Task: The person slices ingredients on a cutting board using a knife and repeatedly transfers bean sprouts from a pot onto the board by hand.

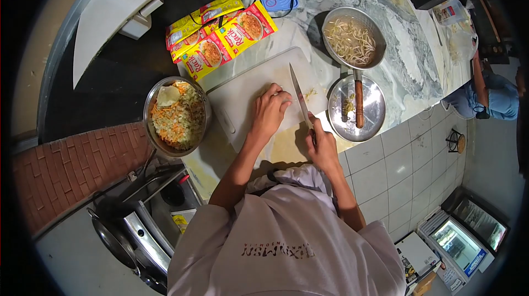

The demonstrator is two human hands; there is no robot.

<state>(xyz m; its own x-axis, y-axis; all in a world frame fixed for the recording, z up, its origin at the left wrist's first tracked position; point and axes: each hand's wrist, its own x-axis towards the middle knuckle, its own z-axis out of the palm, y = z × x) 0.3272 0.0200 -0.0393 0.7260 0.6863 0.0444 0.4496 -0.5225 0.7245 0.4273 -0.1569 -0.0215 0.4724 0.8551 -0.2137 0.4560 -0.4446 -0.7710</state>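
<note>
At centre, one white cutting board (250,84); on it, one left hand (270,110), curled, contents impossible to tell. Over its right side, one knife (299,92), handle gripped and partly hidden by one right hand (323,146). Right of the blade, chopped bits (310,94), too fine to count. Left, one bowl (147,115). Far right, one pan (379,42). Far left, overlapping packets (211,55), number uncertain.
</note>
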